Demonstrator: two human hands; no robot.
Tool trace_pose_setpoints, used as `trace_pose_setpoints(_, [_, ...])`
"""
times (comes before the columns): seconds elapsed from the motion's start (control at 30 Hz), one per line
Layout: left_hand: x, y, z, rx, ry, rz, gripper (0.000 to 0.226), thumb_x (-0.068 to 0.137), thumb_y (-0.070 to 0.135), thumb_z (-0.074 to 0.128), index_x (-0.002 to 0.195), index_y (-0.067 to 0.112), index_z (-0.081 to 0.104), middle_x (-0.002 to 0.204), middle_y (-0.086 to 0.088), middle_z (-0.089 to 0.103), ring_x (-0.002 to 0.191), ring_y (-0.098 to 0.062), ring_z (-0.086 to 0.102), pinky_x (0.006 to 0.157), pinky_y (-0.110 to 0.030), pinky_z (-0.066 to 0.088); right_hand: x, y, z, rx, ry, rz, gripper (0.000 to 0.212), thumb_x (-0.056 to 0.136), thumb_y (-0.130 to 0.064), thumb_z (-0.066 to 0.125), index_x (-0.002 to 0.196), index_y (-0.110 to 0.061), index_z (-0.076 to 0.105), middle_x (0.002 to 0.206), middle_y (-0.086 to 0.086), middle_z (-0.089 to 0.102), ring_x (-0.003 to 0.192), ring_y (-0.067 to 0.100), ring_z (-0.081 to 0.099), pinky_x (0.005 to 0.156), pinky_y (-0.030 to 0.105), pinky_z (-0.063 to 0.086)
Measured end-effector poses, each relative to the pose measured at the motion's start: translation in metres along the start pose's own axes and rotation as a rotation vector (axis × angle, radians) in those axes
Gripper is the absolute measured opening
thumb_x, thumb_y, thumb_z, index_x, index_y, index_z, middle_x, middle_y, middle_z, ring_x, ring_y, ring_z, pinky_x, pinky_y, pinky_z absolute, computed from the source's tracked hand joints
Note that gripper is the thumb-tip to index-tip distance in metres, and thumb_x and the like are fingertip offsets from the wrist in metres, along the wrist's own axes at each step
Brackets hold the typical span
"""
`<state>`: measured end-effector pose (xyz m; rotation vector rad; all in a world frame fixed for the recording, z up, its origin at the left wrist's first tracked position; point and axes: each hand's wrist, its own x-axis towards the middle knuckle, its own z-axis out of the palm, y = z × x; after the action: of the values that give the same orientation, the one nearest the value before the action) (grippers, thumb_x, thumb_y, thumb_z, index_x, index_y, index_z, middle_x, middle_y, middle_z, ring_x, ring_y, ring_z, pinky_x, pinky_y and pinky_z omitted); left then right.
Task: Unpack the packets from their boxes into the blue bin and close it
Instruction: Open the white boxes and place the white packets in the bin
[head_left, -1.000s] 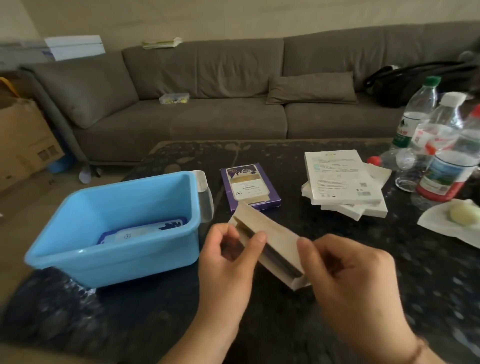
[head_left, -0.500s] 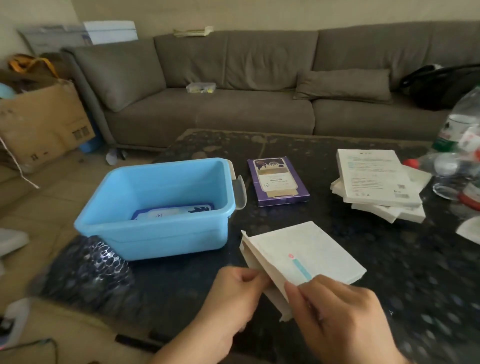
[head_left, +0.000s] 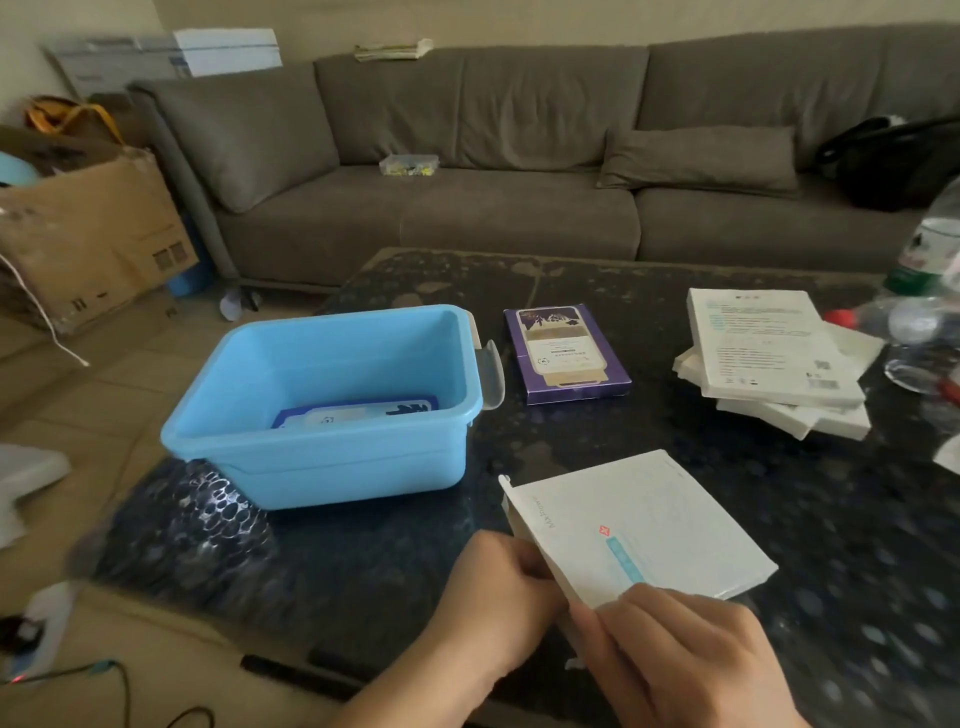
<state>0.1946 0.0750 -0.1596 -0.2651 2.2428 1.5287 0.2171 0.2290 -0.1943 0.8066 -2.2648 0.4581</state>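
Left hand (head_left: 498, 582) and right hand (head_left: 670, 644) pinch a flat white cardboard box (head_left: 639, 530).

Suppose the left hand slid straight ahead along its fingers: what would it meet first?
The left hand already grips the white box, so that box comes first, seemingly at its near-left edge.

Dark speckled table (head_left: 597, 431) carries: 1 open blue bin (head_left: 332, 462) at left, 1 purple box (head_left: 566, 356) just right of it, a skewed stack of white boxes (head_left: 769, 364) further right, and plastic bottles (head_left: 924, 312) at the right edge, blurred.
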Motion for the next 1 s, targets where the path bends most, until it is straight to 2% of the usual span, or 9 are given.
trace_pose_setpoints(0.2, [-0.003,0.01,-0.004,-0.102,-0.025,-0.049,0.014,0.087,0.016,0.071,0.075,0.02,0.078,0.074,0.012,0.074,0.079,-0.004,0.067,0.096,-0.047,0.049,0.013,0.007,-0.005,0.027,0.062,-0.002,0.05,0.095,-0.029,0.053,0.047,-0.014,0.055,0.048,-0.002,0.052,0.036,0.014,0.045,0.033,0.024,0.035])
trace_pose_setpoints(0.27, [-0.005,0.012,-0.007,-0.149,-0.022,-0.012,0.024,0.09,0.019,0.069,0.066,0.021,0.07,0.048,0.01,0.066,0.079,0.001,0.051,0.07,-0.047,0.055,0.018,0.01,-0.009,0.021,0.068,0.026,0.048,0.094,-0.029,0.054,0.049,-0.014,0.057,0.049,-0.002,0.054,0.036,0.014,0.046,0.033,0.023,0.033])
trace_pose_setpoints(0.3, [-0.007,0.012,-0.01,-0.176,-0.03,-0.011,0.029,0.091,0.02,0.067,0.062,0.021,0.066,0.041,0.011,0.056,0.044,-0.007,0.062,0.05,-0.036,0.051,0.019,0.011,-0.01,0.015,0.064,0.044,0.046,0.093,-0.029,0.055,0.05,-0.014,0.058,0.05,-0.001,0.056,0.037,0.014,0.048,0.033,0.023,0.033])
trace_pose_setpoints(0.33, [-0.007,0.009,-0.013,-0.215,-0.032,-0.012,0.033,0.092,0.019,0.065,0.059,0.021,0.063,0.041,0.01,0.05,0.038,-0.001,0.035,0.043,-0.026,0.039,0.02,0.012,-0.01,0.008,0.055,0.06,0.044,0.092,-0.03,0.055,0.051,-0.015,0.059,0.051,-0.001,0.057,0.038,0.015,0.05,0.033,0.025,0.034])
trace_pose_setpoints(0.4, [-0.01,0.0,-0.024,-0.277,-0.037,-0.005,0.03,0.094,0.012,0.058,0.065,0.017,0.066,0.051,0.004,0.056,0.045,-0.01,0.047,0.045,-0.022,0.034,0.02,0.015,-0.008,-0.012,0.029,0.079,0.044,0.093,-0.031,0.054,0.052,-0.016,0.059,0.052,-0.001,0.057,0.039,0.017,0.05,0.032,0.029,0.035])
trace_pose_setpoints(0.5, [-0.017,-0.015,-0.047,-0.478,-0.039,0.017,0.027,0.091,0.002,0.05,0.096,0.006,0.075,0.088,-0.013,0.076,0.074,-0.024,0.072,0.065,-0.036,0.056,0.016,0.018,0.001,-0.057,-0.01,0.059,0.045,0.092,-0.032,0.051,0.05,-0.017,0.055,0.049,-0.002,0.051,0.037,0.018,0.047,0.03,0.028,0.031])
trace_pose_setpoints(0.73, [-0.04,-0.058,-0.092,-0.847,0.045,0.107,0.043,0.049,0.011,0.06,0.088,0.006,0.079,0.104,-0.025,0.071,0.088,-0.033,0.07,0.077,-0.043,0.051,0.016,0.005,0.004,-0.03,-0.216,0.104,0.051,0.092,-0.058,0.04,0.059,-0.026,0.062,0.056,-0.011,0.053,0.041,0.012,0.054,0.033,0.027,0.039])
trace_pose_setpoints(0.87, [-0.052,-0.058,-0.114,-0.921,0.005,0.196,0.065,0.027,0.022,0.08,0.091,0.01,0.078,0.101,-0.021,0.072,0.087,-0.031,0.071,0.082,-0.046,0.048,0.062,-0.018,-0.015,0.393,-0.232,0.605,0.034,0.083,-0.065,0.053,0.104,-0.04,0.06,0.086,-0.027,0.062,0.07,0.0,0.065,0.052,0.018,0.051])
trace_pose_setpoints(1.0, [-0.06,-0.031,-0.135,-0.856,0.08,0.301,0.043,0.044,0.028,0.071,0.085,0.016,0.078,0.092,-0.012,0.074,0.083,-0.023,0.071,0.071,-0.038,0.051,0.117,-0.032,-0.019,1.108,-0.433,0.896,0.053,0.072,-0.034,0.067,0.123,-0.038,0.051,0.1,-0.014,0.07,0.087,0.003,0.071,0.06,0.024,0.058])
